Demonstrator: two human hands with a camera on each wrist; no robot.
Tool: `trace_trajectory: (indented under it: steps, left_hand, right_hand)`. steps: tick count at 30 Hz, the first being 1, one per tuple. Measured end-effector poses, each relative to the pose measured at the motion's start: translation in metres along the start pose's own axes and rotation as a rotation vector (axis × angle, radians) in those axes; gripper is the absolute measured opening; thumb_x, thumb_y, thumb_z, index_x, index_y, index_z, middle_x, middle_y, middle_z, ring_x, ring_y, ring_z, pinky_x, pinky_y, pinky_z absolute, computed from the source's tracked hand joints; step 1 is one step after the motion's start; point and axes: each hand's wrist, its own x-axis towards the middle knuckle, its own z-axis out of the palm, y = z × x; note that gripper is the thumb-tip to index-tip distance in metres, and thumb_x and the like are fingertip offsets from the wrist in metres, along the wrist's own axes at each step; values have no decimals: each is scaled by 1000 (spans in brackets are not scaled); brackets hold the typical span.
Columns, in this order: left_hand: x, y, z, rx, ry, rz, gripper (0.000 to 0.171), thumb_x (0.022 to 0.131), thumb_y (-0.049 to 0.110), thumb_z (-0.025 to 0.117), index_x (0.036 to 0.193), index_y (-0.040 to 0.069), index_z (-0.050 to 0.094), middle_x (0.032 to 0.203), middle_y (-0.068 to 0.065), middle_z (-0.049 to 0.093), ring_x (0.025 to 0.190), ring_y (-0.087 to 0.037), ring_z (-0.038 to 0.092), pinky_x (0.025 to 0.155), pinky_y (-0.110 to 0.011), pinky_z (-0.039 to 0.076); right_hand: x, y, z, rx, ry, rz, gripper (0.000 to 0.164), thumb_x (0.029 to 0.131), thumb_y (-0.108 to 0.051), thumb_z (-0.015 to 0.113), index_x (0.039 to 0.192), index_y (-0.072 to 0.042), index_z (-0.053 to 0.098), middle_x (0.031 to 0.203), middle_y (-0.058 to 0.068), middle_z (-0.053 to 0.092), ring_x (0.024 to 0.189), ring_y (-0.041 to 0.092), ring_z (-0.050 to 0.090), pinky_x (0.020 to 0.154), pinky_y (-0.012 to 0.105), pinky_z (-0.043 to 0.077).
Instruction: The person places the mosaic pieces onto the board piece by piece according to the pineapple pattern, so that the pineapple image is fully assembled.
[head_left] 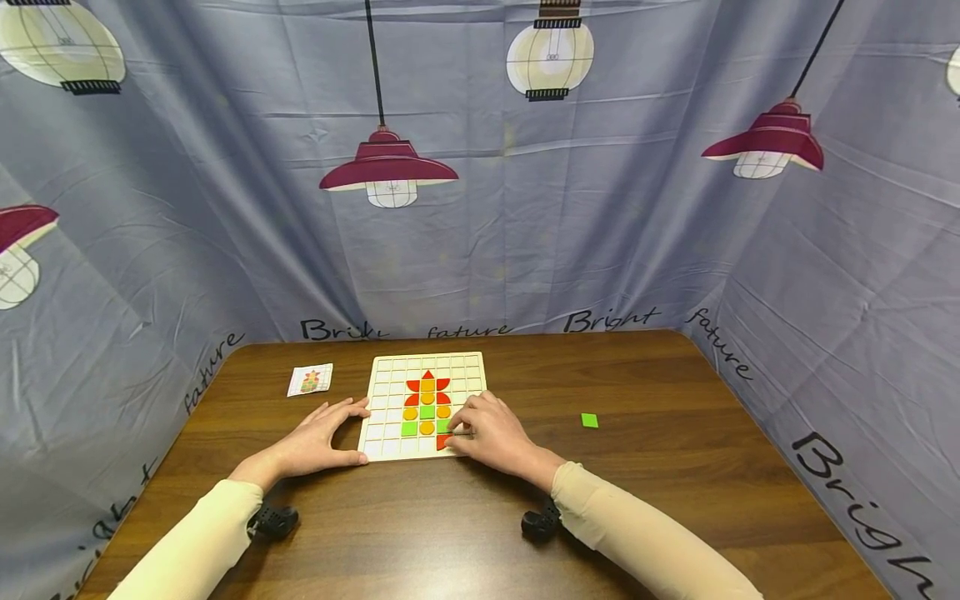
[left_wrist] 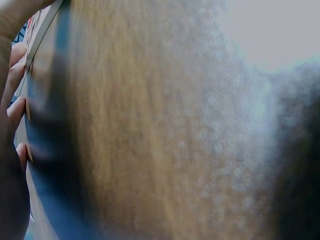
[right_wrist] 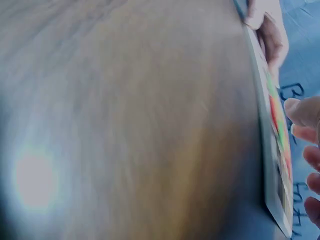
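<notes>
A white gridded board [head_left: 386,392] lies on the table, with flat red, orange and green pieces arranged in a figure on it. My left hand [head_left: 315,442] rests at its left edge, fingertips on the upper side edge and thumb at the near-left corner. Over the near-right part of the board is my right hand [head_left: 491,433], its thumb and index fingertips close beside a red piece [head_left: 441,442] and a green square [head_left: 442,426]. In the right wrist view its fingers are loosely bent above the board [right_wrist: 270,175], with nothing visible between them.
Left of the board lies a small card [head_left: 310,380] printed with a similar coloured figure. A loose green square [head_left: 589,420] is on the brown wooden table [head_left: 675,467] to the right. A grey-blue curtain [head_left: 480,250] hangs along the table's back and sides.
</notes>
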Motion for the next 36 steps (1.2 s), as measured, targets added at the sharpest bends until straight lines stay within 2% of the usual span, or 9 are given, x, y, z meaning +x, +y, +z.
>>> trace_trajectory:
  steps: [4,8,14,20,27,36]
  left_hand:
    - [0,-1,1,-3,1,4,75,83,57,79,139,11,58,160,-13,41,148,-42,31,120,-65,11]
    - [0,-3,2,-4,2,5,75,83,57,79,139,12,58,160,-12,41,148,-41,31,120,-65,11]
    - [0,-4,2,-9,3,9,75,83,57,79,138,12,58,159,-13,42,148,-42,31,120,-65,11]
    - [0,-4,2,-7,6,6,75,83,58,79,138,12,58,160,-12,41,148,-42,31,120,-64,11]
    - [-1,-3,1,-6,7,2,75,83,58,79,138,12,57,160,-11,41,148,-42,31,120,-64,11]
    - [-1,-2,1,-1,7,9,75,83,57,79,138,11,58,160,-12,41,148,-42,31,120,-65,11]
  right_hand:
    - [-10,20,-18,23,26,17,20,87,-35,81,101,-20,79,88,-8,62,85,12,47,77,32,45]
    - [-27,48,-37,57,54,72,23,86,-33,83,104,-18,80,88,-8,61,85,12,48,78,34,45]
    - [-63,96,-61,54,82,150,29,86,-35,83,109,-18,79,91,-12,62,89,12,51,81,38,43]
    - [-101,133,-84,59,47,251,37,85,-37,84,117,-20,77,99,-9,67,99,19,54,86,45,40]
    - [-133,157,-97,61,11,349,45,83,-45,85,121,-24,76,108,-8,67,107,24,51,85,45,36]
    - [-147,168,-97,97,23,394,43,84,-44,84,122,-23,77,107,-6,65,108,25,50,89,48,35]
